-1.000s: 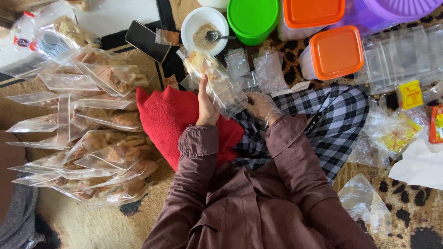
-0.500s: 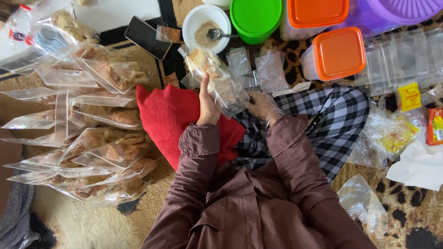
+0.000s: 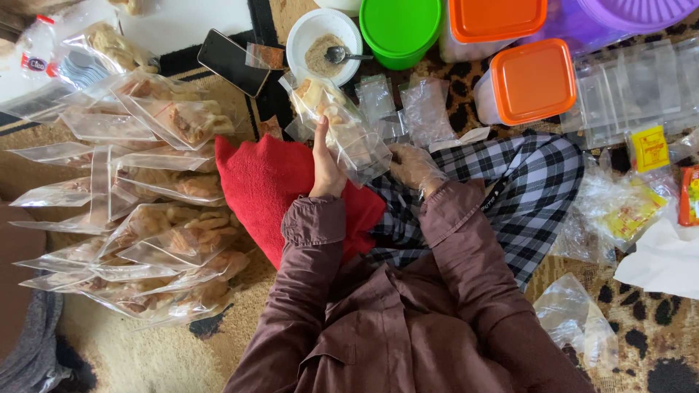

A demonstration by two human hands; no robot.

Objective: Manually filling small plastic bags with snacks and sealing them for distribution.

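While the bare left hand (image 3: 325, 169) grips a clear, crinkled plastic bag (image 3: 341, 129) of pale crackers above the red towel (image 3: 273, 185), the film-gloved right hand (image 3: 413, 166) pinches its lower corner.

— How are the arms placed?
— Both forearms reach forward from the body, elbows bent, in dark reddish-brown sleeves.
— And the left hand (image 3: 325, 169)?
— Bare, upright, fingers together and pointing away, curled in a grip.
— The right hand (image 3: 413, 167)?
— In a thin clear glove, fingers curled, just beside the left.
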